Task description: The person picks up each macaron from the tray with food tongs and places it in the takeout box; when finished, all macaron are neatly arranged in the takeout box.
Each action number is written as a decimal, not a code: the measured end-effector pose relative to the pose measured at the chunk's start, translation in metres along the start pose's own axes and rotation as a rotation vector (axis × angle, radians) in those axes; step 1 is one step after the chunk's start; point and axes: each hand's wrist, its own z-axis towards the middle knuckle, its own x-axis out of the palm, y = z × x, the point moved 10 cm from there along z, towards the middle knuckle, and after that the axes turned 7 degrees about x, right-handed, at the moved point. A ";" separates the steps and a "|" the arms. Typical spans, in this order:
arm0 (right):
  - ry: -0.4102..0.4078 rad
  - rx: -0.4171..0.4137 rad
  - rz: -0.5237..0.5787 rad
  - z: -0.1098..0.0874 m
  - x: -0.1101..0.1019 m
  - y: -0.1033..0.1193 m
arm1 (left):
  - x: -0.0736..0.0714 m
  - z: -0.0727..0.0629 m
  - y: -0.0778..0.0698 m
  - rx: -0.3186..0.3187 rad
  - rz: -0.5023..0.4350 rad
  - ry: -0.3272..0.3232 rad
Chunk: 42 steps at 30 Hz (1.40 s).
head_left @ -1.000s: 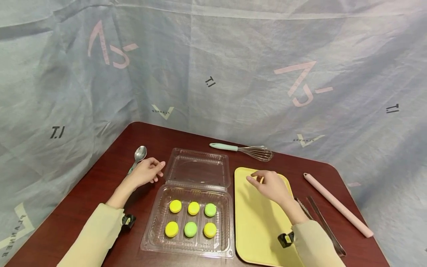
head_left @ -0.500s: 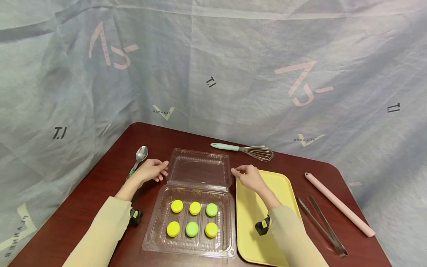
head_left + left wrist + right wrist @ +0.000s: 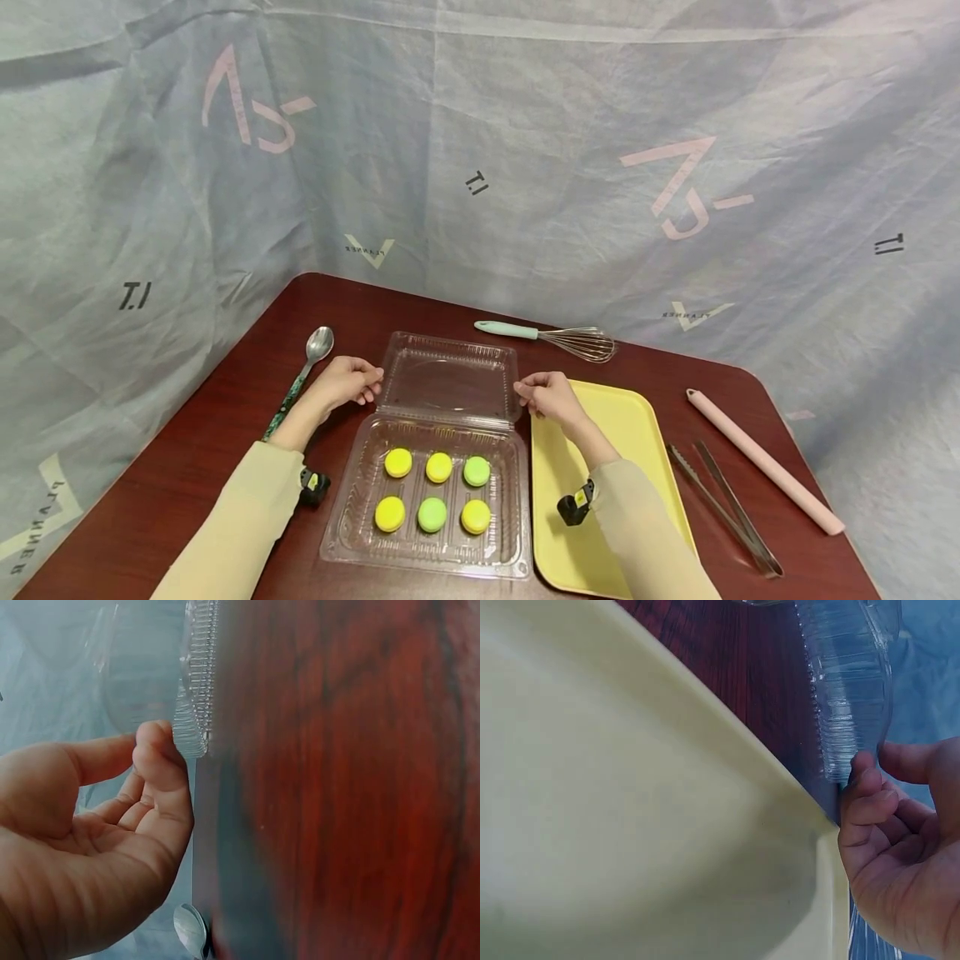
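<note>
A clear plastic clamshell box [image 3: 348,508] lies unfolded, its lid [image 3: 450,385] laid back on the far side. In its base sit several macarons, yellow [image 3: 389,514] and green [image 3: 432,515]. My left hand [image 3: 347,383] pinches the lid's left edge between thumb and forefinger; in the left wrist view the ribbed lid wall [image 3: 199,675] meets the fingertips. My right hand [image 3: 551,396] pinches the lid's right edge, above the yellow tray's far left corner. In the right wrist view that hand's thumb [image 3: 907,761] lies on the lid rim, other fingers curled below.
The yellow tray [image 3: 607,425] stands right of the box. Farther right lie metal tongs [image 3: 731,512] and a pink rolling pin [image 3: 765,462]. A whisk [image 3: 506,330] lies behind the lid, and a spoon [image 3: 318,343] is beside the left forearm. Fabric hangs around the table.
My right hand has come left from over the tray to the lid's right edge. My left hand has moved slightly right to the lid's left edge. The lid still lies back.
</note>
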 end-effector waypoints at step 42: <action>0.048 -0.258 0.069 -0.041 -0.025 0.058 | -0.027 -0.031 -0.049 0.243 0.023 -0.200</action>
